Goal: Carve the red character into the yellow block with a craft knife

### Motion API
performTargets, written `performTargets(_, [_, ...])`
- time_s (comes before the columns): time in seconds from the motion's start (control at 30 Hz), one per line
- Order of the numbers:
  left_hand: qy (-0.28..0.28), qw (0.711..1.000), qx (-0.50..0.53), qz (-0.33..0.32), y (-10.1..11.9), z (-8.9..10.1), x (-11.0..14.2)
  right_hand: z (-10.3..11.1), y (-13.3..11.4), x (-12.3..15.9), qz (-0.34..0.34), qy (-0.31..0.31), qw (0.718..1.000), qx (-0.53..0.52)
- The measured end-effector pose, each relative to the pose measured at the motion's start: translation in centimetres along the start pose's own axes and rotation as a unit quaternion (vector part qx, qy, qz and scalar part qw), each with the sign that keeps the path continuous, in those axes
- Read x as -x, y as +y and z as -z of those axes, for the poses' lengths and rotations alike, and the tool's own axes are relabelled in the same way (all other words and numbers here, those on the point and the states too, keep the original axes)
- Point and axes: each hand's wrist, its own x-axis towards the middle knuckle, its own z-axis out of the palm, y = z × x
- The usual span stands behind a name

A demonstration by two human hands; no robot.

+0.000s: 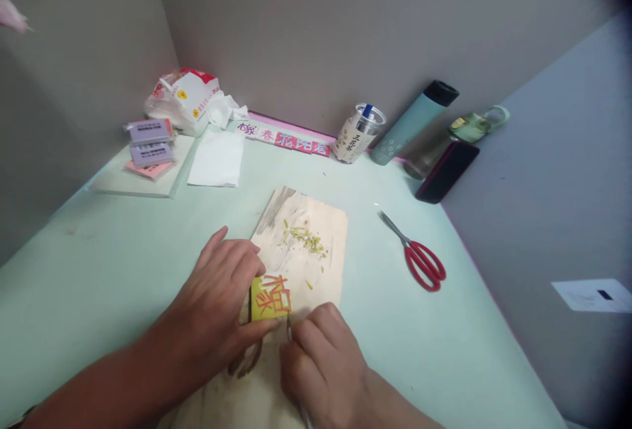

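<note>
Bracing yellow carved block (270, 297) on wooden board (328, 225) with left hand (222, 287), clenching slim carving tool (289, 329) in right hand (326, 356).

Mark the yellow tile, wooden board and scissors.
Yellow tile (271, 297): head view, middle of its marked face.
Wooden board (330, 222): head view, bare upper-right part.
Scissors (407, 244): head view, where blades meet handles.

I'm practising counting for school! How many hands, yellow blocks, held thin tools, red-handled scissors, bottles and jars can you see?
Hands: 2 (left hand, right hand)
Yellow block: 1
Held thin tool: 1
Red-handled scissors: 1
Bottles: 2 (teal bottle, grey bottle)
Jar: 1
Total: 8
</note>
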Motion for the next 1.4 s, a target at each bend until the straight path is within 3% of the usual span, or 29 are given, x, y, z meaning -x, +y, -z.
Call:
performTargets(0.2, [0.0,1.0,-0.002,-0.004,-0.1,-0.1,0.0,0.3,0.2,-0.7,0.012,-0.001,1.0,-0.007])
performTargets(0.3, [0.004,1.0,-0.002,0.002,-0.1,-0.2,0.1,0.4,0.6,-0.7,-0.125,0.061,0.988,-0.072])
performTargets(0.4, [0.002,1.0,0.001,0.009,-0.1,-0.3,0.1,1.0,1.3,-0.4,-0.321,0.084,0.926,-0.18])
performTargets(0.5, [0.012,1.0,0.01,0.014,-0.1,-0.2,0.1,1.4,1.7,-0.1,-0.402,0.096,0.873,-0.259])
performTargets(0.6, [0.026,0.999,0.022,0.008,-0.1,0.1,0.1,1.3,1.8,0.1,-0.423,0.087,0.846,-0.312])
performTargets(0.8, [0.05,0.998,0.027,-0.022,-0.3,0.4,0.1,1.4,1.6,0.0,-0.417,0.061,0.841,-0.339])
performTargets(1.03, [0.073,0.996,0.047,0.003,0.1,0.6,0.1,1.9,1.6,-1.1,-0.477,0.026,0.747,-0.462])
performTargets(1.27, [0.07,0.997,0.042,-0.019,0.0,0.5,0.1,1.7,1.4,-1.6,-0.508,0.039,0.696,-0.506])
performTargets(1.4, [0.086,0.994,0.059,0.019,0.6,0.6,0.2,1.4,1.5,-1.6,-0.525,0.064,0.672,-0.518])
